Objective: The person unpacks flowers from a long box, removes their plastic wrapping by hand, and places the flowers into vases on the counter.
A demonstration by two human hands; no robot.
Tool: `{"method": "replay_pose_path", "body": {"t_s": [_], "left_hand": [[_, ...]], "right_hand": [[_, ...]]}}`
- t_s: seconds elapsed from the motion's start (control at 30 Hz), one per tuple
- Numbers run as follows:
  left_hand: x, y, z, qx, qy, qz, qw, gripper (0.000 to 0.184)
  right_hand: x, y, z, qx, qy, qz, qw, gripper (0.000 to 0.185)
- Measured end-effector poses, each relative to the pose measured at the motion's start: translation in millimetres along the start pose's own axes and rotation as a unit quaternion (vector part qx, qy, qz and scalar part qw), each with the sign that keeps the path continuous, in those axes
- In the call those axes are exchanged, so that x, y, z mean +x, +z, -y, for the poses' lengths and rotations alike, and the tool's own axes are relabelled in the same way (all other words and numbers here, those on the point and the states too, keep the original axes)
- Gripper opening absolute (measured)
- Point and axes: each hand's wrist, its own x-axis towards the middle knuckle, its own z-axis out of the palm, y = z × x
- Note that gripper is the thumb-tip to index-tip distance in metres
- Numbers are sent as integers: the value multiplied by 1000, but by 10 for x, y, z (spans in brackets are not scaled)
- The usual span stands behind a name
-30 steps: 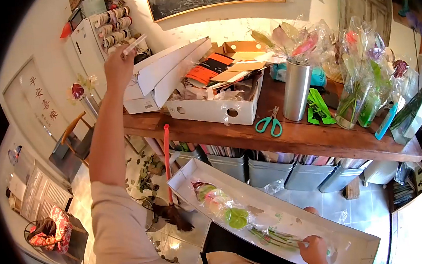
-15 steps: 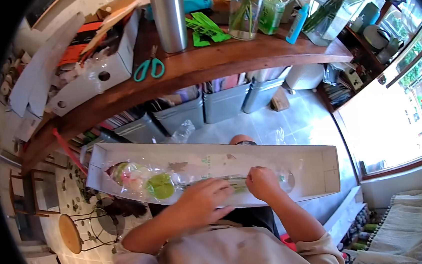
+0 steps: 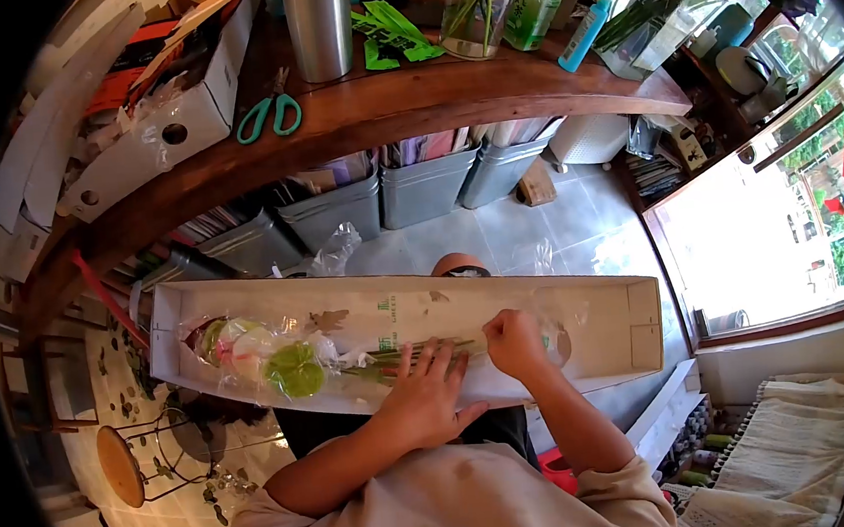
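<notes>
A long white cardboard box lies across my lap, open at the top. At its left end are flowers in clear plastic wrap, with white, pink and dark red parts and a round green bloom. Green stems run from them toward the box's middle. My left hand rests over the stems, fingers spread and open. To its right, my right hand is closed in a fist near the stem ends; whatever it holds is hidden. Clear plastic lies beside that fist.
Beyond the box runs a curved wooden table with teal scissors, a steel tumbler, a glass vase and a blue bottle. Grey bins of papers stand beneath. A round stool is at lower left.
My left hand has settled from a blurred motion, its fingers now spread over the stems. My right fist stays closed near the stem ends. The view has shifted slightly.
</notes>
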Motion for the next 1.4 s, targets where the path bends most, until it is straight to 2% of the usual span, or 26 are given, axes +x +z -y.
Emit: {"method": "replay_pose_path", "body": {"t_s": [0.13, 0.23, 0.33, 0.43, 0.53, 0.63, 0.67, 0.73, 0.93, 1.03, 1.13, 1.23, 1.4], "left_hand": [[-1, 40, 4, -7, -3, -18, 1000, 85], [101, -1, 43, -12, -38, 21, 999, 87], [231, -197, 49, -40, -60, 105, 992, 88], [420, -245, 120, -42, -76, 136, 987, 89], [503, -37, 206, 4, -61, 79, 995, 90], [481, 1, 196, -2, -65, 103, 993, 92], [458, 9, 192, -3, -67, 114, 991, 92], [459, 33, 195, 3, -71, 124, 990, 92], [456, 14, 210, 18, -69, 140, 988, 91], [477, 35, 268, 21, -66, 143, 987, 91], [473, 51, 247, 26, -68, 156, 985, 91], [537, 37, 285, 41, -78, 177, 980, 93], [600, 36, 268, 47, -86, 204, 974, 91]], "right_hand": [[-34, -44, -26, 33, 0, -22, 999, 14], [-50, -82, -28, 20, 9, -20, 1000, 16], [-20, -68, -148, 11, 38, 20, 999, 19], [5, -125, -104, 11, 105, 53, 993, 21], [-28, -124, -77, 44, 93, 19, 994, 31], [74, -219, 90, 134, 203, 25, 970, 38], [66, -232, 188, 26, 155, 51, 986, 40], [71, -247, 363, -188, 50, 99, 976, 43], [373, -217, 170, -172, -42, 232, 956, 36], [351, -204, 125, -157, -75, 201, 964, 30], [314, -213, -60, -123, -48, 184, 974, 28], [128, -406, -140, -164, -36, 79, 983, 28], [-214, -1189, -85, -131, 23, -28, 991, 27]]}}
